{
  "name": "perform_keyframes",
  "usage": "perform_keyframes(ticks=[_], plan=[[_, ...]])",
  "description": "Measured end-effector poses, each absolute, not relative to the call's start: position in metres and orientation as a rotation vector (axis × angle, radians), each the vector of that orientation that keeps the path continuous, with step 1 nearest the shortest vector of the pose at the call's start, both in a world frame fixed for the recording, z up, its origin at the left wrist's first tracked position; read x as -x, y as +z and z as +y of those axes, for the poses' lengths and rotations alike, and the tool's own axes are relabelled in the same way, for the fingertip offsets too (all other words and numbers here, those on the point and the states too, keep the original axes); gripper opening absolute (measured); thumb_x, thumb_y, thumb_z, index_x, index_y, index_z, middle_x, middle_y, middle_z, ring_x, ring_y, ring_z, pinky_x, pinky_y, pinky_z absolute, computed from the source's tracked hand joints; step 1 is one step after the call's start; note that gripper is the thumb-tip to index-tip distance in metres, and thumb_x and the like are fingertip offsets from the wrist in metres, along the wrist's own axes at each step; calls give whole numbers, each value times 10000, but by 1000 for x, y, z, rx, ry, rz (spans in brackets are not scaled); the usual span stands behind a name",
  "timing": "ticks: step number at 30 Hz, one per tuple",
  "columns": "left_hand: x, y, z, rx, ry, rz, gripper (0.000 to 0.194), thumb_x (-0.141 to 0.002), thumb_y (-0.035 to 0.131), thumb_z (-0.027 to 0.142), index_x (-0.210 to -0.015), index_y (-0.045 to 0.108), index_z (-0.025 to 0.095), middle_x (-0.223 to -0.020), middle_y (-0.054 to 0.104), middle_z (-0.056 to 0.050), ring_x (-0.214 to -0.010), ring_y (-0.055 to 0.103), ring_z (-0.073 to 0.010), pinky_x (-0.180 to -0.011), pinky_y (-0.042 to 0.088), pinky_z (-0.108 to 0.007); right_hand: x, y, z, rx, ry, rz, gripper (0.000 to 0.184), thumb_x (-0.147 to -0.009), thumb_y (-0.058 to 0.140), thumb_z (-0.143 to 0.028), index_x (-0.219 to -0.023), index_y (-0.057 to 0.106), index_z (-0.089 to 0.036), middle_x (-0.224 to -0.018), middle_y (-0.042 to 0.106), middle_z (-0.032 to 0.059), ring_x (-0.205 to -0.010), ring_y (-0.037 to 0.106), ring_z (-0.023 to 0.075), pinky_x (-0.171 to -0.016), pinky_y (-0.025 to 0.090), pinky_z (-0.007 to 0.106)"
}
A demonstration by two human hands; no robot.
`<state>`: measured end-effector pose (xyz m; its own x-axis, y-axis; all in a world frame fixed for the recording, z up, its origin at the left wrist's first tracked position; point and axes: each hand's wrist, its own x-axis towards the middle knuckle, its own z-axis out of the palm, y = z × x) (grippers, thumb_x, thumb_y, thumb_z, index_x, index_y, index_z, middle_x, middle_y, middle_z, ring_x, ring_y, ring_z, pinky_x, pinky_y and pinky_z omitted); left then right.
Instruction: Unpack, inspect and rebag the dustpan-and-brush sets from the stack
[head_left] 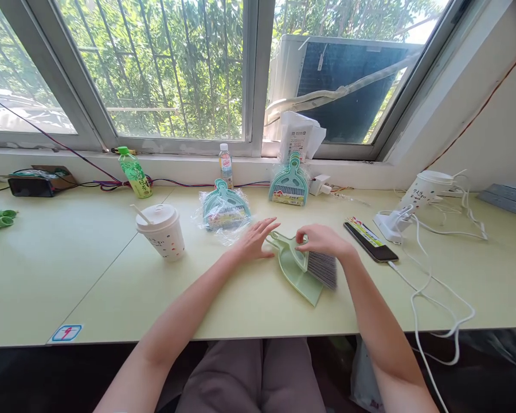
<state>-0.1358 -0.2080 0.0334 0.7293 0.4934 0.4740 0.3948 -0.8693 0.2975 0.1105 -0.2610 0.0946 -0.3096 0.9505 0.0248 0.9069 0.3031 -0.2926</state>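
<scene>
A light green dustpan (pixel 298 282) lies on the table in front of me, its handle pointing to the upper left. Partly over it is a small hand brush (pixel 322 268) with grey bristles turned to the right. My right hand (pixel 322 240) pinches the brush near its handle, and the fingers cover part of that handle. Beside the dustpan's handle end, my left hand (pixel 253 238) is open, fingers and thumb apart on either side of the handle tip; I cannot tell if it touches. A plastic-wrapped dustpan and brush set (pixel 226 209) lies just behind my left hand.
Another wrapped set (pixel 289 186) leans by the window sill. A lidded paper cup (pixel 162 232) stands left, a green bottle (pixel 135 172) and a small bottle (pixel 226 165) behind. To the right are a phone (pixel 380 251), a power strip (pixel 389 226), loose white cables and another cup (pixel 423 192).
</scene>
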Motion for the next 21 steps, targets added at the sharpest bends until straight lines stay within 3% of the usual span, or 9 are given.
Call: perform_keyframes(ticks=[3,5,8,14,21], plan=[[131,29,-209,-2936,815,677,708,-795,647,208,-1429,335,256,-1548,270,-105,-1435,226,-273,-1152,232,-488,-92,85,-258,1692,262,-2414,116,-714,683,-347,-729,660,-235,-839,699,29,-791,608,200,-651,363,273],[129,28,-210,-3031,739,607,515,-864,514,124,-1356,434,252,-1494,372,-104,-1406,301,-249,-1137,271,-467,-85,82,-256,1674,271,-2420,111,-724,678,-343,-742,654,-235,-854,698,30,-813,614,203,-666,372,272],[128,26,-212,-3082,658,539,382,-903,402,86,-1230,539,228,-1343,520,-123,-1318,433,-238,-1075,371,-422,-80,82,-257,1654,323,-2417,113,-735,666,-335,-738,645,-223,-855,696,36,-800,615,197,-660,377,269],[131,26,-212,-3040,657,503,353,-908,366,85,-1167,567,217,-1270,556,-126,-1271,477,-229,-1058,410,-424,-83,77,-257,1685,611,-2402,170,-735,654,-368,-698,625,-204,-743,673,21,-671,585,166,-579,375,256],[135,17,-203,-2916,631,508,382,-889,364,92,-1168,598,207,-1289,600,-111,-1264,511,-217,-1074,396,-393,-84,63,-246,1559,580,-2382,156,-738,647,-341,-715,602,-193,-767,640,19,-700,562,152,-621,393,244]])
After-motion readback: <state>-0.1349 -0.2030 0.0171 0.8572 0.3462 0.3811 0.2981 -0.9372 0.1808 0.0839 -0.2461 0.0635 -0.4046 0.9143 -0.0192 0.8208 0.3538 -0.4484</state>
